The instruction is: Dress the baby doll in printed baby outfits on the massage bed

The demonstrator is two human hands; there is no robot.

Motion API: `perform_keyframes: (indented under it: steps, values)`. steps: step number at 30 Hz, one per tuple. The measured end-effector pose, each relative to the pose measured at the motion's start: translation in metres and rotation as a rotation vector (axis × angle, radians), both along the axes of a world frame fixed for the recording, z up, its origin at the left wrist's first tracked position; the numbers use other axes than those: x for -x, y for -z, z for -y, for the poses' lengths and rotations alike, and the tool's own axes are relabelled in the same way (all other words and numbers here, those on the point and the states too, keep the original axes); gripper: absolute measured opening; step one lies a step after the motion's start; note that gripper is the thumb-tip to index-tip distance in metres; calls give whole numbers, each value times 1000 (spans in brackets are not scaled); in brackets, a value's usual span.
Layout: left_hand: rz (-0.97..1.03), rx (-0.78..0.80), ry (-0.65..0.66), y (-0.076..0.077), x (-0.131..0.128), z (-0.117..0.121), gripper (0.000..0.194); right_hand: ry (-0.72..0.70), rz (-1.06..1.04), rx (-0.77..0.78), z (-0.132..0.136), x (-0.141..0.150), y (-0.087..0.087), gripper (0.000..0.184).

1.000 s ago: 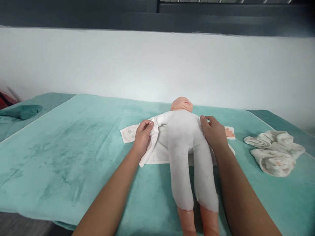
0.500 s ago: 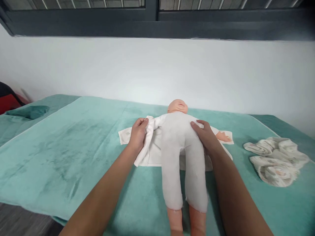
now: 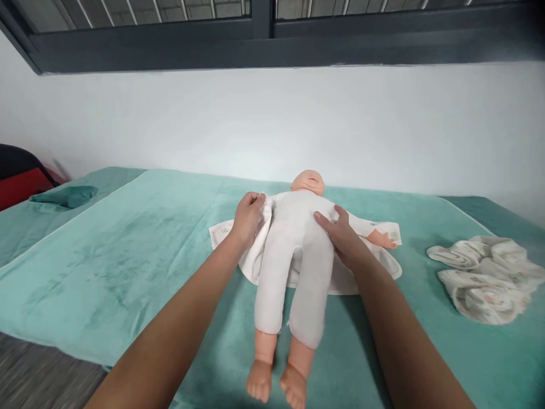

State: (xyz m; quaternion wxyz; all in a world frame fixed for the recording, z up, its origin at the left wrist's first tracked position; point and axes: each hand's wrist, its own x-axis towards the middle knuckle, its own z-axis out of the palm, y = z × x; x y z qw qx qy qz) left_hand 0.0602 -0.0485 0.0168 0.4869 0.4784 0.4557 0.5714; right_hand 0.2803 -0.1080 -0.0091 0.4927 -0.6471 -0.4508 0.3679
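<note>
A baby doll (image 3: 301, 224) with a white cloth body lies on its back, its head toward the wall and its bare feet toward me. Spread out beneath it is a white baby shirt (image 3: 251, 266). One sleeve covers the doll's arm on the right, where the plastic hand pokes out; the other sleeve's cuff lies at the left. My left hand (image 3: 247, 220) pinches the shirt's edge beside the doll's shoulder. My right hand (image 3: 340, 236) grips the side of the doll's torso, thumb on top; its other fingertips are partly hidden.
A teal padded cover (image 3: 140, 255) lies under everything. Crumpled white printed cloth (image 3: 489, 281) rests at the right. A red and black object (image 3: 23, 179) is at the far left. Behind the cover rises a white wall (image 3: 191, 125) below a dark window frame (image 3: 264, 51).
The doll's legs have swung left, and its feet now show in full. My left hand has moved slightly up and right with the shirt edge. My right hand has shifted left with the torso.
</note>
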Motion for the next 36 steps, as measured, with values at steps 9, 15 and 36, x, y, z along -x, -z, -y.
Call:
perform_keyframes:
  steps: [9, 15, 36]
  values:
    - [-24, 5, -13, -17, -4, -1, 20, -101, -383, 12, 2, -8, -6, 123]
    - [0, 72, -17, -35, 6, -11, 17, -300, -428, 5, 18, -28, -26, 110]
    - [-436, 139, 281, -82, -36, 19, 15, -275, -387, 67, 11, 13, -17, 116]
